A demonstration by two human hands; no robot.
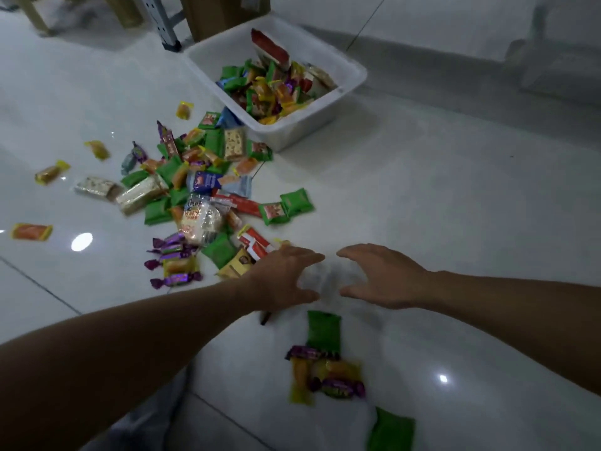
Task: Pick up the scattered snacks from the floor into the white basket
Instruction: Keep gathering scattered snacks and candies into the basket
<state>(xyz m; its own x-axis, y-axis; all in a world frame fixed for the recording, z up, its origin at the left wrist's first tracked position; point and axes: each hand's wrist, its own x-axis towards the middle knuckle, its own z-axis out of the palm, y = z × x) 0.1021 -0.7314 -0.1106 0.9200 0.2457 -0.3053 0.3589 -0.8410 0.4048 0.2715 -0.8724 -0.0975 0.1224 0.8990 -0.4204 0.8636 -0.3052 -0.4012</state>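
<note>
Head view: both hands empty above the tiled floor (455,206).
Left hand (283,278) and right hand (380,278) face each other, fingers spread, gripping nothing; the left overlaps the near edge of the scattered snacks (195,196). A green packet (323,330) lies nearer the camera. The white basket (354,76), part-filled, stands beyond the pile.

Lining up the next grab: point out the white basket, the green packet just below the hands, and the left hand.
white basket (320,118), head view, near side wall.
green packet (324,332), head view, middle of wrapper.
left hand (279,278), head view, back of hand.
</note>
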